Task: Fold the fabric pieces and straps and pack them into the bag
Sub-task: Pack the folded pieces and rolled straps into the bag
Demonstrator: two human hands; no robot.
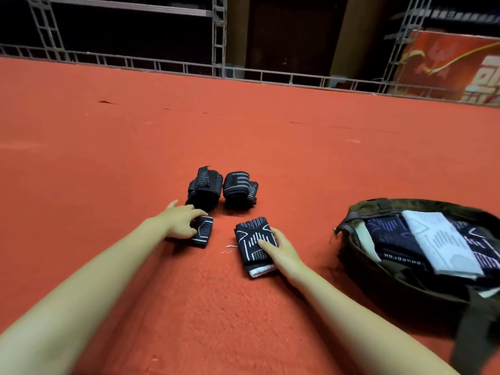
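On the red carpet (243, 136) the left hand (180, 221) reached forward, its fingers curled over a small folded black piece (203, 230) with white lines, gripping it at its left end. The right hand (280, 249) lay on a stack of folded pieces (253, 243), black with white stripes on top and a white layer at the bottom; its thumb pressed on top and its fingers wrapped the stack's right side. Just beyond the two hands sat two rolled straps, the left roll (203, 189) and the right roll (239, 189), touching side by side. A loose white thread (229, 248) lay on the carpet between the hands. Toward the carpet's right edge stood the open olive bag (405, 299), well apart from the rolls, with dark patterned fabric (389, 236) and a folded white piece (441, 244) already inside
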